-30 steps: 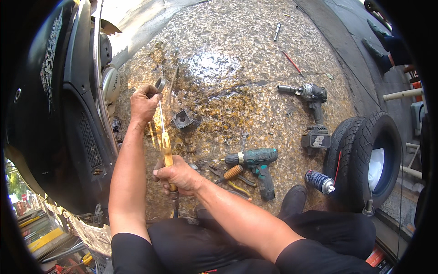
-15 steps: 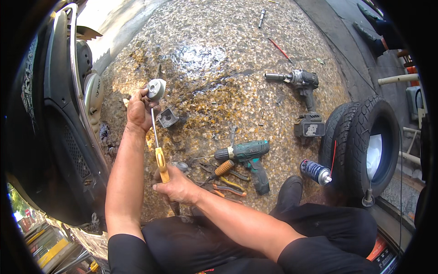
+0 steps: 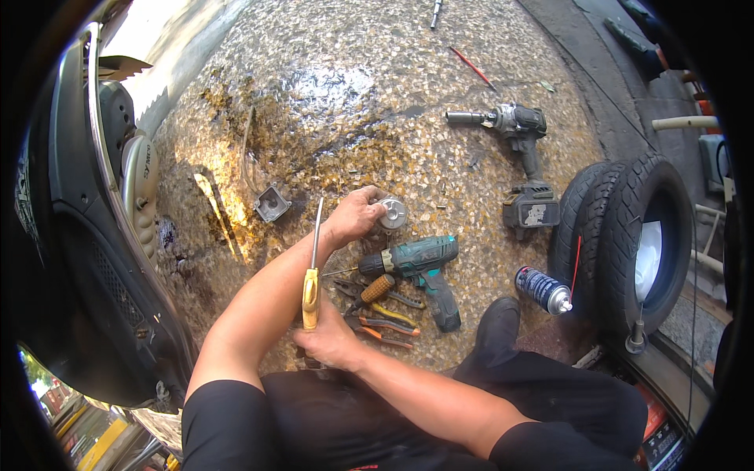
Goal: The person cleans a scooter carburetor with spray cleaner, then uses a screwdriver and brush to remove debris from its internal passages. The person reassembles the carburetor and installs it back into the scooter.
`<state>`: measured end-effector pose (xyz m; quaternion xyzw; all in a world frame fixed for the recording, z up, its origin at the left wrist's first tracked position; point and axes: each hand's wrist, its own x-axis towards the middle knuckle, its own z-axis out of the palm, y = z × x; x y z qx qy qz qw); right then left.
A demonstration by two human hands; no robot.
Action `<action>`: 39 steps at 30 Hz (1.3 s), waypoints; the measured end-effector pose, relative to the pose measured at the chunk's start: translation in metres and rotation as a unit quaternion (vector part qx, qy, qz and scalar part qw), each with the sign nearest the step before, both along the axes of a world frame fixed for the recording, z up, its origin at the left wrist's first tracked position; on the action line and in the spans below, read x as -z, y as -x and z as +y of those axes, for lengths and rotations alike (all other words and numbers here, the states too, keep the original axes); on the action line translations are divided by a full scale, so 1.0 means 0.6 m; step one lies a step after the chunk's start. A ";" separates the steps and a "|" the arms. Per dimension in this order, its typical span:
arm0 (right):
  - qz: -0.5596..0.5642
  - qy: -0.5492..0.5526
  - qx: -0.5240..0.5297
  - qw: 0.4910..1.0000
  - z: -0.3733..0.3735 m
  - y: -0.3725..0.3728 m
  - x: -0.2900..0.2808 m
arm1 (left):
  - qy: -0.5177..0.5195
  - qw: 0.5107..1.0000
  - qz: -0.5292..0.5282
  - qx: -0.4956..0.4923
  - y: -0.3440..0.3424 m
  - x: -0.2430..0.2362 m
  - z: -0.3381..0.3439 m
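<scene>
My left hand [image 3: 357,214] is closed on a round grey metal part [image 3: 393,213], low over the ground just beyond the teal cordless drill [image 3: 416,256]. My right hand [image 3: 330,341] grips a screwdriver by its yellow handle [image 3: 311,300]. Its thin shaft points away from me, past my left forearm, and the tip touches nothing. Some of the right fingers are hidden under the hand. A square, hollow metal cover [image 3: 272,203] lies on the ground left of my left hand. Pliers with orange grips [image 3: 385,331] and a stubby orange-brown handle [image 3: 378,289] lie beyond my right hand.
A scooter's dark body [image 3: 78,259] stands close on the left. Oil wets the pebbled floor [image 3: 338,149]. An impact wrench [image 3: 522,149], a spray can [image 3: 542,290] and several tyres [image 3: 640,235] are on the right. A red thin rod [image 3: 473,67] lies farther off.
My left hand has moved right and nearer with the round metal part, away from the screwdriver tip. My right hand and the screwdriver have shifted slightly right and nearer.
</scene>
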<state>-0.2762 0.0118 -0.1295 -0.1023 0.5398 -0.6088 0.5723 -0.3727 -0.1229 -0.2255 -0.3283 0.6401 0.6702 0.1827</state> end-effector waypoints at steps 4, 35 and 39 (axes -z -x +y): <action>-0.036 0.001 -0.001 0.999 -0.003 0.003 0.003 | 0.158 0.982 0.036 0.098 -0.002 0.001 -0.004; -0.230 -0.050 -0.112 0.965 -0.106 0.001 -0.001 | 0.587 0.808 -0.051 -0.016 -0.197 -0.137 -0.219; -0.219 -0.001 -0.097 0.971 -0.102 -0.003 -0.015 | 0.571 0.818 -0.015 -0.074 -0.212 -0.120 -0.230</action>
